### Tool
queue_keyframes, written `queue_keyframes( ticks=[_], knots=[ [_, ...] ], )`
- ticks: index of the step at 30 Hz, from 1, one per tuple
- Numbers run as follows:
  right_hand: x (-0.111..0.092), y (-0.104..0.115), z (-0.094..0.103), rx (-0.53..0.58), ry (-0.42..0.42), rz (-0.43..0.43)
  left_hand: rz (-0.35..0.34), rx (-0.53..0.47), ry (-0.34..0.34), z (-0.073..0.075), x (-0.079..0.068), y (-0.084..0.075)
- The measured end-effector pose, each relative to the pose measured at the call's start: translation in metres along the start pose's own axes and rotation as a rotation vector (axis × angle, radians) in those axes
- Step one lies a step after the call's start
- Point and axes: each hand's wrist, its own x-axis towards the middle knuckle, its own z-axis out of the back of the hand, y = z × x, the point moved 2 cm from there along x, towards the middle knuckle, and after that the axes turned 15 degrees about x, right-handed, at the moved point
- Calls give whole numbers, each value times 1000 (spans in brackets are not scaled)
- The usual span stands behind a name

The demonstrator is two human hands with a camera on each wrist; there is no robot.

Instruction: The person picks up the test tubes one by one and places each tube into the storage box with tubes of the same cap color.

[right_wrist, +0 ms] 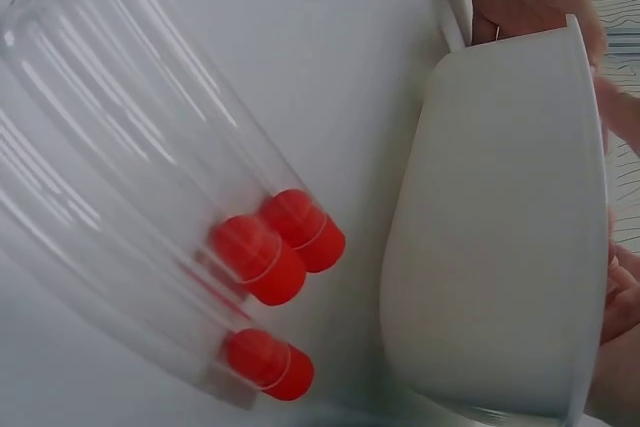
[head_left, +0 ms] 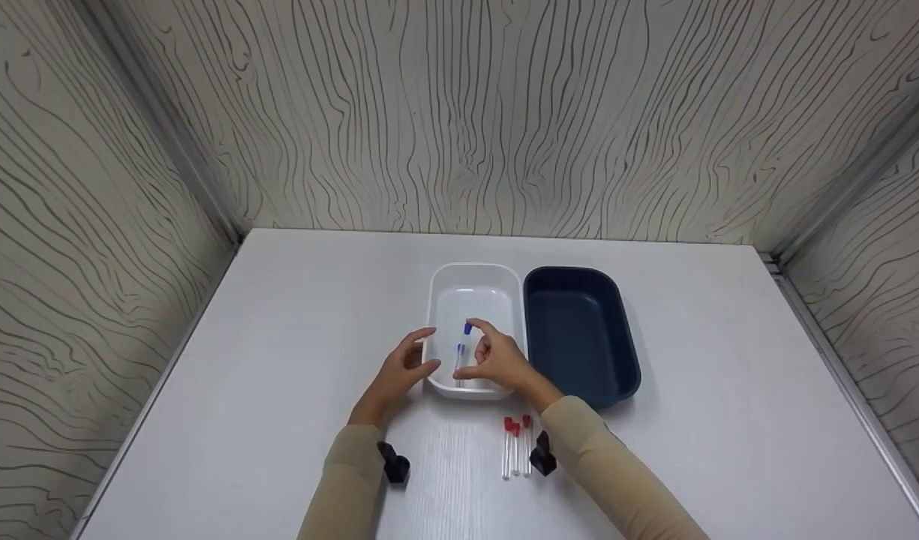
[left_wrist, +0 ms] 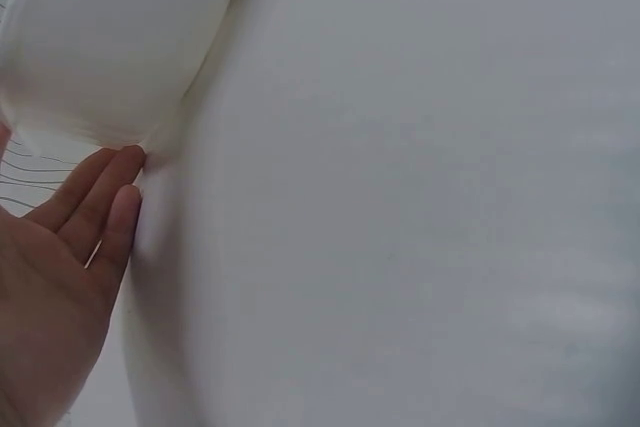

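A white tray (head_left: 474, 271) stands on the table. Above its inside, my right hand (head_left: 504, 364) pinches a blue-capped clear tube (head_left: 467, 328), index finger at the cap and thumb near the lower end. A second blue-capped tube (head_left: 460, 349) appears to lie in the tray, partly lost against the white floor. At the tray's left wall rests my left hand (head_left: 399, 373), index finger and thumb over the rim. The left wrist view shows its other fingers (left_wrist: 105, 197) fairly straight along the tray's outside. My right hand (right_wrist: 618, 372) is mostly behind the tray wall in the right wrist view.
A dark blue tray (head_left: 579, 330) stands right beside the white one. Three clear tubes with red caps (head_left: 515, 430) lie on the table in front of the trays, close to the right forearm. Patterned wall panels (head_left: 459, 112) enclose the white table (head_left: 309, 300).
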Motion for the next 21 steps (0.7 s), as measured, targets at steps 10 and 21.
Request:
queue_keyframes(
  ticks=[10, 21],
  knots=[
    [8, -4, -5, -8, 19, -30, -20, -24, 35, 10, -11, -23],
    [12, -11, -9, -8, 44, -70, -37, 5, 4, 1, 1, 1]
  ],
)
